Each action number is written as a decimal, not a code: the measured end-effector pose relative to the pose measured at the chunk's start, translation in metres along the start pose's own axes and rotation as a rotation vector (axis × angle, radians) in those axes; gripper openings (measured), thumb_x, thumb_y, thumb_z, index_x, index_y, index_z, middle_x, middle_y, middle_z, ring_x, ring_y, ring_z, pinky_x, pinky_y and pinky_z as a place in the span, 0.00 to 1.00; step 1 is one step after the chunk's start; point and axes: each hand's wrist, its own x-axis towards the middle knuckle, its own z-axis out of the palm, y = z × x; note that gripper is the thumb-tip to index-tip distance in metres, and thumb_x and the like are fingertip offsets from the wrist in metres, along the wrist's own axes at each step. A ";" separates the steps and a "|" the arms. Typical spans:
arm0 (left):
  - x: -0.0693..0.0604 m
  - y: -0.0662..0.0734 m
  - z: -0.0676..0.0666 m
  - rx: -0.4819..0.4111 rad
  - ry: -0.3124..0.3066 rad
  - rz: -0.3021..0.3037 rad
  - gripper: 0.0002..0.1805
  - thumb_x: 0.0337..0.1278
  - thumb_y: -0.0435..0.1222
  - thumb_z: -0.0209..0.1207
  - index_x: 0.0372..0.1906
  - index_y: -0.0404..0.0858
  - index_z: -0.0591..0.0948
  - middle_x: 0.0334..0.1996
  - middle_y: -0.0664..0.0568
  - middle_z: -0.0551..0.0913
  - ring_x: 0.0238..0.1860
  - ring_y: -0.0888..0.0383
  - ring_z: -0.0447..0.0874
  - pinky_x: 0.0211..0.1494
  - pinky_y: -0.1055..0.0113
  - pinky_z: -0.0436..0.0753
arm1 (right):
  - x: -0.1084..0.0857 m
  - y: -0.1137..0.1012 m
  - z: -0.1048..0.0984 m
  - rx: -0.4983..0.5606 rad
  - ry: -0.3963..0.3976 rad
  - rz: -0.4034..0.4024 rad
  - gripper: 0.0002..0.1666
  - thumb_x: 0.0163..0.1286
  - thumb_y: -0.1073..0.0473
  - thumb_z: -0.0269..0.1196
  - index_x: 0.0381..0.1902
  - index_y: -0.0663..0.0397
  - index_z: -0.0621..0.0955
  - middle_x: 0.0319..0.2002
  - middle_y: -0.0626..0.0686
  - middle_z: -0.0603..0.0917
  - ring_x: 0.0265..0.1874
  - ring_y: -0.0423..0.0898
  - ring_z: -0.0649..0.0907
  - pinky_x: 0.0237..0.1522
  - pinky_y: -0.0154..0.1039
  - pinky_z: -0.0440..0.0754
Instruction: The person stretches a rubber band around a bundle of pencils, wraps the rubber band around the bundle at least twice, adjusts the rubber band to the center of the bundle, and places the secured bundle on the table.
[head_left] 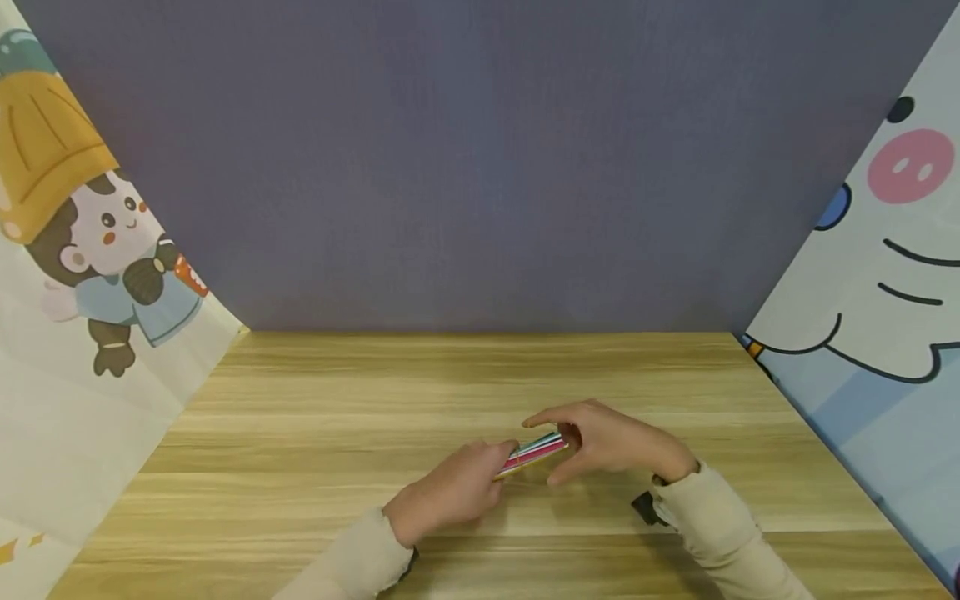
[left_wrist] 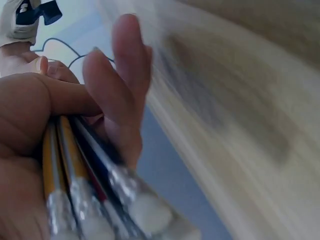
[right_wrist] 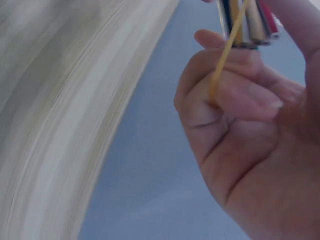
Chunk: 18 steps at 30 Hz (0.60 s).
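Note:
Several pencils (head_left: 534, 454) lie bundled in the grip of my left hand (head_left: 453, 492), low over the table. The left wrist view shows yellow and dark pencils (left_wrist: 70, 155) with silver ferrules and pale rounded ends. My right hand (head_left: 615, 442) is around the bundle's far end, thumb and forefinger spread apart. In the right wrist view a thin yellow rubber band (right_wrist: 227, 55) runs taut from the pencils (right_wrist: 255, 22) to the curled fingers of the right hand (right_wrist: 250, 130), which hold it. Where the band passes round the bundle is partly hidden.
Both hands are above a wood-grain table (head_left: 360, 392). A grey-purple panel (head_left: 480, 167) stands along its back edge. Cartoon-printed sheets flank it on the left (head_left: 45, 417) and right (head_left: 817, 292). A small black object (head_left: 647, 508) is at the right cuff.

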 end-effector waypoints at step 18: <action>-0.005 0.005 0.008 0.520 0.256 -0.167 0.18 0.45 0.25 0.68 0.44 0.36 0.79 0.23 0.47 0.82 0.17 0.57 0.77 0.11 0.70 0.71 | 0.006 -0.044 0.042 -0.538 0.188 -0.043 0.36 0.53 0.57 0.78 0.60 0.54 0.80 0.41 0.48 0.88 0.34 0.39 0.84 0.35 0.35 0.84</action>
